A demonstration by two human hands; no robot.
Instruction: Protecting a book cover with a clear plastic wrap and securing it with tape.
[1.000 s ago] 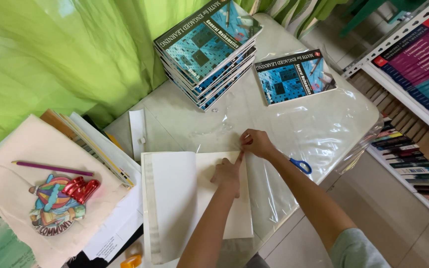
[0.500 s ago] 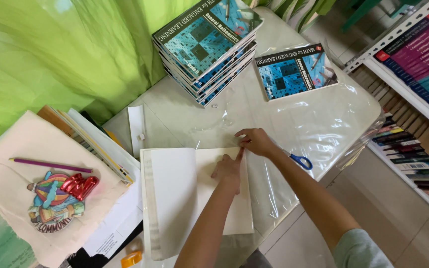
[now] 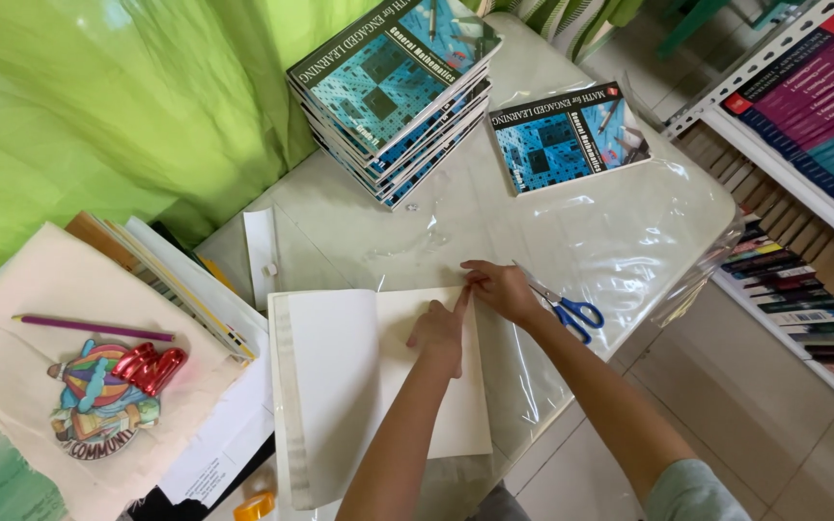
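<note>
Book: I see the open white book [image 3: 378, 376] flat on the tabletop [image 3: 340, 232], long axis running away from me.
Left hand [image 3: 439, 333]: fingers pressing the page, forefinger toward the top right corner.
Right hand [image 3: 504, 289]: fingers pinching the plastic cover [image 3: 620, 241] at that corner, nearer.

I see the open book [image 3: 378, 386] at lower centre on the table [image 3: 340, 232], the book stack [image 3: 393, 92] at upper centre, a single book [image 3: 567, 135] to its right, and the scissors [image 3: 571, 314] right of the open book.

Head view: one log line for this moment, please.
left hand: flat on open white book, finger at top edge | right hand: pinching clear plastic cover at book corner | scissors: on table, beside right hand
</note>
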